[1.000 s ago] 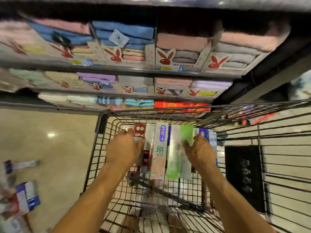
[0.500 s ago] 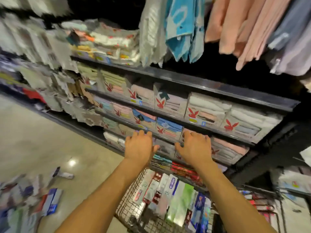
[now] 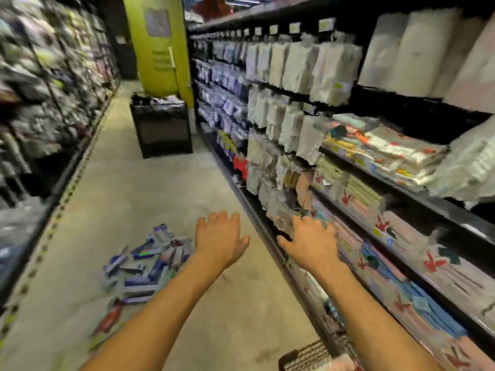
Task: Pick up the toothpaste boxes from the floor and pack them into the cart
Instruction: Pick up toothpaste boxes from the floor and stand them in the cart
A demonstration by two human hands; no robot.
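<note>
A: Where to look for the toothpaste boxes (image 3: pixel 144 259)?

B: Down on the floor (image 3: pixel 128 183), near left, in a loose heap just left of the left hand (image 3: pixel 219 238).

A: Looking like what?

B: Long, narrow cartons, mostly blue, purple and white, with a red one at the near edge of the heap. Lying flat, crossed over one another at all angles. Print too blurred to read.

A: And the grip on that left hand?

B: None. Held out over the floor, back of the hand up, fingers spread and relaxed, clear of the boxes.

A: The right hand (image 3: pixel 310 243)?

B: Much the same: stretched forward, fingers splayed, empty. Seen against the low shelves (image 3: pixel 442 207) on the right, in front of the folded towels (image 3: pixel 417 303). Touching them or not, cannot tell.

A: Any sign of the cart (image 3: pixel 302 356)?

B: Only a wire-mesh corner with a dark rim, at the very near edge, right of centre. Well apart from the heap.

A: Farther off?

B: A green pillar (image 3: pixel 158 46) far down the aisle, with a black bin (image 3: pixel 160 127) at its foot. More racks (image 3: pixel 40 103) along the left, all smeared by blur.
</note>
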